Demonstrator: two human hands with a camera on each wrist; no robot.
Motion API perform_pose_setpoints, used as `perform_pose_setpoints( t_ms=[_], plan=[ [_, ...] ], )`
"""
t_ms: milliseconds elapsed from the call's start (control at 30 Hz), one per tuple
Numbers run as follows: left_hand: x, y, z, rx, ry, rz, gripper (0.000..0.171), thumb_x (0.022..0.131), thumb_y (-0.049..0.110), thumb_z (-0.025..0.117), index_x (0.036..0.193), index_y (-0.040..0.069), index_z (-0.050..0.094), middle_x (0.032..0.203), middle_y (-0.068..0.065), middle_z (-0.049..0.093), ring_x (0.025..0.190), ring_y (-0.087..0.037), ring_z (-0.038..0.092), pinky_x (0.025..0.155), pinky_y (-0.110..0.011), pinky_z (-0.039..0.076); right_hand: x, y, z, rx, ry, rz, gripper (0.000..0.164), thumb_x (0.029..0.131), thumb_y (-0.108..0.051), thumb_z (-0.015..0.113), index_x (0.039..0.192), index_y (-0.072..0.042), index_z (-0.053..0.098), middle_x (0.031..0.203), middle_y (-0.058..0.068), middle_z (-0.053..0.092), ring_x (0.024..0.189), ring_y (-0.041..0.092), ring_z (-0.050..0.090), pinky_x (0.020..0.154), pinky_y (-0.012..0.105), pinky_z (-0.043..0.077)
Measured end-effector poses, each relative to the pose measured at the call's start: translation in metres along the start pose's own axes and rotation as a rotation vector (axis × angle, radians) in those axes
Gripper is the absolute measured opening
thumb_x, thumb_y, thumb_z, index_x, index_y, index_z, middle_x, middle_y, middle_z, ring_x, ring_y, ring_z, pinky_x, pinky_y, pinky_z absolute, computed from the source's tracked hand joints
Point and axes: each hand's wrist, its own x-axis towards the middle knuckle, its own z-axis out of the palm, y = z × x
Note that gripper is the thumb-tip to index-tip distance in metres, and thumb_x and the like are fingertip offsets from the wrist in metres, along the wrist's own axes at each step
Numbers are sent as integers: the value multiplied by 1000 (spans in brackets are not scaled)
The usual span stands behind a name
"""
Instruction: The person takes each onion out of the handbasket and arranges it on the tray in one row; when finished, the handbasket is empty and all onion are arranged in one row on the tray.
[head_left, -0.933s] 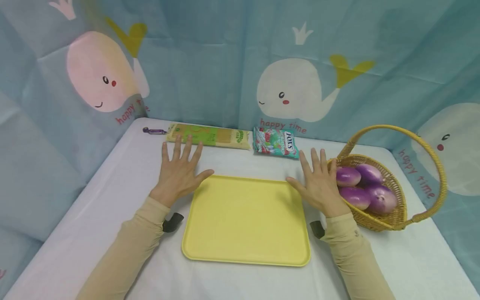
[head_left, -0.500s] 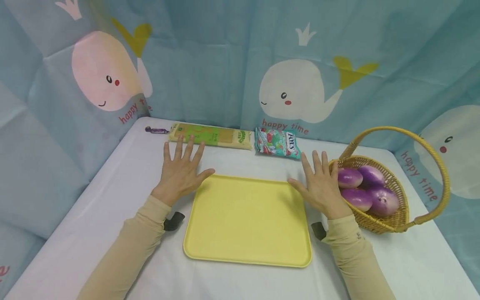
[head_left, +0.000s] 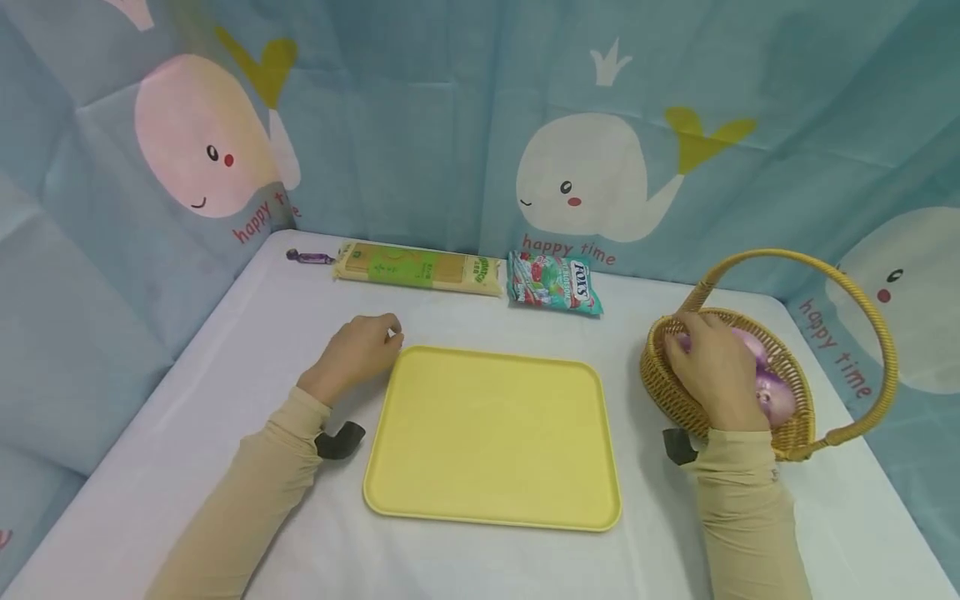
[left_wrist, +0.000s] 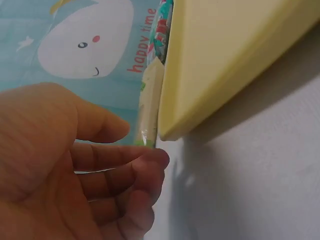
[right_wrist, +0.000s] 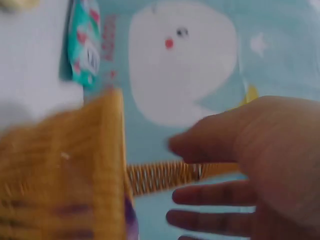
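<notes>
My right hand is over the wicker basket, covering some of the glossy purple-and-white round vegetables inside. In the right wrist view, the fingers of this hand are apart and loosely bent, with nothing between them, near the basket's wall. Just off the upper left corner of the yellow tray is my left hand. Its fingers are loosely bent and hold nothing, as the left wrist view shows beside the tray's edge.
Along the back of the white table lie a small purple-wrapped candy, a long yellow-green packet and a teal Fox's candy bag. The basket's tall handle arches over the right side. A whale-print curtain hangs behind.
My right hand has moved rightward from beside the basket to above its contents. My left hand has drawn back slightly, and its spread fingers have bent loosely.
</notes>
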Motion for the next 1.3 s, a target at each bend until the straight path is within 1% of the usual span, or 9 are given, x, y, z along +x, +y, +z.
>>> perform_pose_setpoints(
  t_ms=[100,233,367,600,767,900,1067,1167,1300],
  plan=[
    [3,-6,2,-87,-91,-48,33,99,24,46,114,1,64,98,-14,68,74,-20,58,64,-30,47,-1,21,-7,-27,-121,63,45,91,-18,60,132,-2,53,125,35,52,112,56,49,93,68,38],
    [7,-12,6,-125,-159,-40,30,97,22,46,108,2,66,96,-13,67,78,-20,57,68,-31,47,1,36,0,-36,-225,41,51,92,-27,63,135,-3,50,122,38,54,114,56,47,94,69,36],
    [8,-16,8,-137,-171,-10,25,95,15,48,103,3,68,92,-11,65,78,-20,56,70,-32,47,0,40,12,-23,-147,19,48,90,-30,66,125,2,56,112,37,59,104,56,53,89,67,40],
    [8,-20,8,-153,-173,3,23,95,13,49,103,3,68,88,-10,64,76,-19,54,69,-31,46,-1,37,18,-42,-56,90,47,90,-33,66,117,4,55,104,37,62,91,58,56,80,65,41],
    [8,-20,8,-158,-178,9,22,95,13,50,103,3,68,89,-10,64,77,-19,55,69,-31,46,-1,34,13,-45,-54,199,60,88,-37,66,125,8,49,113,44,53,102,60,50,87,67,38],
    [7,-18,7,-163,-178,21,22,96,14,50,104,3,67,90,-11,64,77,-19,55,70,-31,46,-5,15,-2,40,-18,252,67,90,-42,61,137,2,45,126,40,42,111,57,45,91,69,37],
    [7,-16,5,-162,-171,37,22,96,14,50,104,3,67,92,-12,65,78,-20,56,71,-32,47,-3,-36,0,179,57,-7,62,83,-25,72,136,-1,48,129,33,47,111,50,51,90,66,43],
    [6,-17,4,-164,-171,37,23,97,14,49,105,2,67,95,-13,65,79,-20,56,71,-33,47,0,-66,15,192,15,-208,65,79,-21,78,134,-2,50,128,27,54,111,44,57,92,60,48],
    [6,-19,7,-177,-180,25,23,97,15,48,106,3,66,93,-12,65,79,-20,56,71,-32,47,-1,-106,41,136,-72,-384,66,78,-31,81,135,-10,53,127,20,58,108,37,62,88,51,53]
  ],
)
